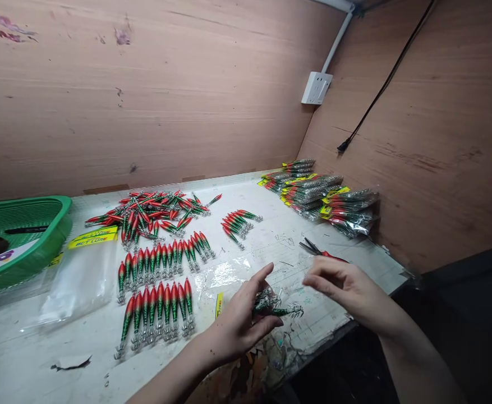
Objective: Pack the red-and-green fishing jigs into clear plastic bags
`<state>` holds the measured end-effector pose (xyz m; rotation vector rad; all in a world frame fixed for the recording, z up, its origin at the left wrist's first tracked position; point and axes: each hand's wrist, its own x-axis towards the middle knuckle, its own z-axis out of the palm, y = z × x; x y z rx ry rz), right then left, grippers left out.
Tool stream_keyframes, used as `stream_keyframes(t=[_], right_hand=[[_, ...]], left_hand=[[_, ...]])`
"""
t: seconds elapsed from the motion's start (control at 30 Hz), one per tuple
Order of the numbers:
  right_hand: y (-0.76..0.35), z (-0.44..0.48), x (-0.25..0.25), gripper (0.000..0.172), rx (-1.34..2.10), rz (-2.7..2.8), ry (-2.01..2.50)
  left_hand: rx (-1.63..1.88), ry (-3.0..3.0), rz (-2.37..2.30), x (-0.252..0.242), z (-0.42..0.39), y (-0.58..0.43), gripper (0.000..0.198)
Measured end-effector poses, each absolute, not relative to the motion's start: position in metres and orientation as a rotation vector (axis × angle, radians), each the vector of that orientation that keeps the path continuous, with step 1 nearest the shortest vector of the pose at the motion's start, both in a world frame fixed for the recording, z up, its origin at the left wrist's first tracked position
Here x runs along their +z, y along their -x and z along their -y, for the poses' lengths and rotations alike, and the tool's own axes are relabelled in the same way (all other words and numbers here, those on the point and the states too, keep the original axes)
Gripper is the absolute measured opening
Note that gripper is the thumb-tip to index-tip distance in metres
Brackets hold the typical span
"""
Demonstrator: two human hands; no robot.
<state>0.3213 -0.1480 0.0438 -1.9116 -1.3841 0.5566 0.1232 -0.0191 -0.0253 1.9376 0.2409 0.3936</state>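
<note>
My left hand (246,320) is closed around several green squid jigs (266,302). Their hook crowns stick out to the right, and its fingers hide the rest of them. To the right, my right hand (346,286) hovers with its thumb and index finger curled together, nothing visible in them. Just behind it lie scissors (313,247) with red handles. A clear plastic bag (224,275) with a yellow label lies flat beside my left hand. Two rows of red-and-green squid jigs (159,308) are lined up left of it, and a small group of jigs (239,224) lies farther back.
A loose heap of jigs (148,213) lies at the back. Clear bags with yellow headers (77,280) lie beside a green basket (67,216) at the left. Packed bags of jigs (313,193) are stacked at the back right, below a wall socket (316,88) and hanging plug (343,147).
</note>
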Motion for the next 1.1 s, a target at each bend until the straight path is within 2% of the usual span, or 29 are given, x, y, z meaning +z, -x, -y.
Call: stream_keyframes(t=[0.1, 0.23, 0.5, 0.63, 0.8, 0.83, 0.97, 1.1], right_hand=[[-0.301, 0.132, 0.054, 0.026, 0.945, 1.418, 1.780], [-0.295, 0.119, 0.051, 0.025, 1.197, 1.290, 1.708], [-0.286, 0.119, 0.047, 0.037, 1.353, 1.042, 1.562], [-0.284, 0.121, 0.042, 0.034, 1.314, 0.989, 1.387], [-0.275, 0.123, 0.039, 0.029, 1.185, 0.854, 1.215], [-0.272, 0.125, 0.037, 0.028, 1.141, 0.826, 1.190], [-0.248, 0.141, 0.011, 0.022, 0.875, 0.718, 1.163], [-0.224, 0.170, -0.031, 0.022, 0.908, 0.752, 1.306]], left_hand=[[0.445, -1.968, -0.213, -0.025, 0.020, -0.124, 0.075], [0.459, -1.926, -0.217, -0.026, 0.021, -0.121, 0.079], [0.611, -1.980, -0.149, -0.024, 0.022, -0.121, 0.116], [0.658, -2.001, -0.081, -0.022, 0.020, -0.117, 0.121], [0.677, -2.069, -0.199, -0.022, 0.021, -0.111, 0.109], [0.701, -2.104, -0.228, -0.021, 0.021, -0.111, 0.100], [0.927, -2.249, -0.378, -0.023, 0.021, -0.114, 0.041], [1.047, -2.454, -0.322, -0.034, 0.016, -0.105, 0.021]])
